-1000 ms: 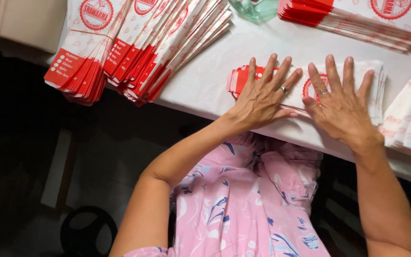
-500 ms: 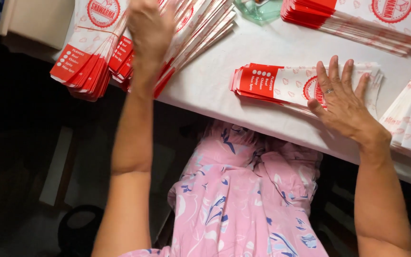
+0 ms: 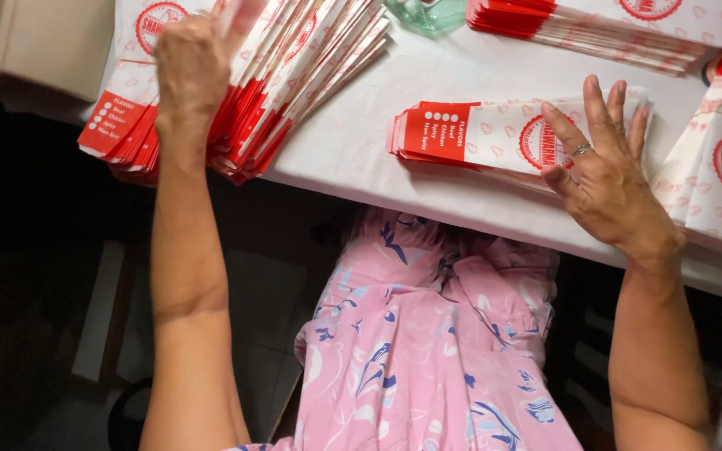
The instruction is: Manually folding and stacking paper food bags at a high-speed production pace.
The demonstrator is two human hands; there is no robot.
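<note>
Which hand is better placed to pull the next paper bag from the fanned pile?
Left, probably. The left hand already rests on the fanned pile of bags, while the right hand lies flat, fingers spread, on the small stack.

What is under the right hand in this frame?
The right hand lies flat on a small stack of red-and-white paper sleeves, which lies on the white table. The stack's far end under the palm is covered.

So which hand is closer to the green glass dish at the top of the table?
Left. The left hand grips bags left of the green glass dish; the right hand lies farther down on a bag stack.
</note>
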